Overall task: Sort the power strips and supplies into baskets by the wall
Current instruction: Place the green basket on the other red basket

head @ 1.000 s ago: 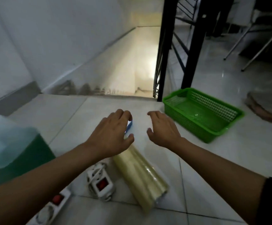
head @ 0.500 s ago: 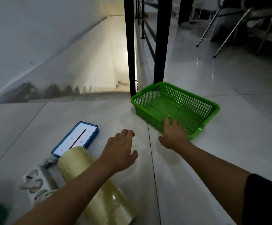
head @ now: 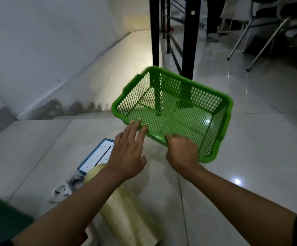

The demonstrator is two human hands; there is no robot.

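A green mesh basket (head: 222, 128) is lifted off the floor and tilted toward me, its inside bare. My right hand (head: 181, 151) grips its near rim. My left hand (head: 128, 153) is spread flat, fingertips touching the basket's near left corner. Below my left forearm lies a roll of clear wrap (head: 126, 215) on the tiles. A white power strip (head: 62, 190) with its cord lies left of the roll, partly hidden by my arm. A blue-edged white flat box (head: 98, 155) rests on the floor beyond the roll.
A stairwell drops away behind the floor edge at centre left, beside the white wall (head: 46, 50). Black railing posts (head: 188, 36) stand just behind the basket. Chair legs (head: 261, 48) occupy the far right. A dark green container (head: 0, 222) fills the bottom left corner.
My right hand has taken hold of the basket's rim and raised it off the floor, tilting it toward me. My left hand moved forward to touch the basket.
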